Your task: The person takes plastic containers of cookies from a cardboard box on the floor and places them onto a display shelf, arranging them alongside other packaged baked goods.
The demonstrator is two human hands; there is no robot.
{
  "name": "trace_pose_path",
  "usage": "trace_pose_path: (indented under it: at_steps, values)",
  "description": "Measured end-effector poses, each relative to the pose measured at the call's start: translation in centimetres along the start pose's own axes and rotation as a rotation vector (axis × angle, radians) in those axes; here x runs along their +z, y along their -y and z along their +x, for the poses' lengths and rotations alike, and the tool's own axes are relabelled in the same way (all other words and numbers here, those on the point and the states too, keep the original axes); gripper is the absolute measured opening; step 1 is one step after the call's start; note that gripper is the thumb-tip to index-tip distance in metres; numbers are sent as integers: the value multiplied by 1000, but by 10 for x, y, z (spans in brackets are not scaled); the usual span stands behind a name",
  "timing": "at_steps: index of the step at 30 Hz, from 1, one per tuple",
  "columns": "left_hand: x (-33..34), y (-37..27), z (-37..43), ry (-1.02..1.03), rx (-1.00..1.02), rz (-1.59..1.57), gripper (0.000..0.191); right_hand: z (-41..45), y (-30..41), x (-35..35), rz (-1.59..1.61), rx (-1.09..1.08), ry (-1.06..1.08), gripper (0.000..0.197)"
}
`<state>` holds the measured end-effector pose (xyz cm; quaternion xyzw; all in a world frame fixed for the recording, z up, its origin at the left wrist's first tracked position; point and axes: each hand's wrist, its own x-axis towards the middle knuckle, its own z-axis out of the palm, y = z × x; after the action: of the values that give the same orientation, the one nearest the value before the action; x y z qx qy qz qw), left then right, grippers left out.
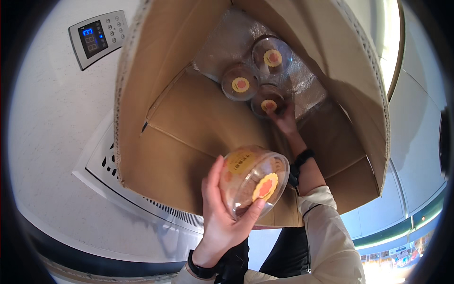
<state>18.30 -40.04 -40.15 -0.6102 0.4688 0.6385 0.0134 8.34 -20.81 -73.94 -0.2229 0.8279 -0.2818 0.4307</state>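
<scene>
My left hand holds a round clear plastic tub tilted in front of the box, thumb on its lid beside a scalloped yellow-and-red sticker. A yellow printed label also marks the tub's side. Inside the large cardboard box, my right hand grips another lidded tub by its near right side. Thumb and fingertips reach its lid, while the far fingers are partly hidden. Touching or close to that tub are two similar tubs, one to the left and one farther back.
Silvery bubble wrap lines the far part of the box. The raised cardboard flap stands on the right. Left of the box, a control panel with a lit display sits on a white speckled surface, near a slotted vent.
</scene>
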Motion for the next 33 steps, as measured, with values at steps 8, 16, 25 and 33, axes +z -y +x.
trace_pose_path:
  at_steps: [8, 16, 25, 33]
  values:
    - [-2, -10, 2, -16, -35, -251, 87, -7, 33, -20, 3, 164, -152, 81]
    - [-40, 6, -20, 205, -305, -1559, 68, -76, 67, -108, 1556, 635, 220, 54]
    - [-9, -7, -9, 479, -198, -1979, 70, -103, 177, -144, 1656, 687, 456, 76]
    - [4, 4, -24, -203, 121, -603, 64, -99, 248, -182, 1208, 774, 448, 48]
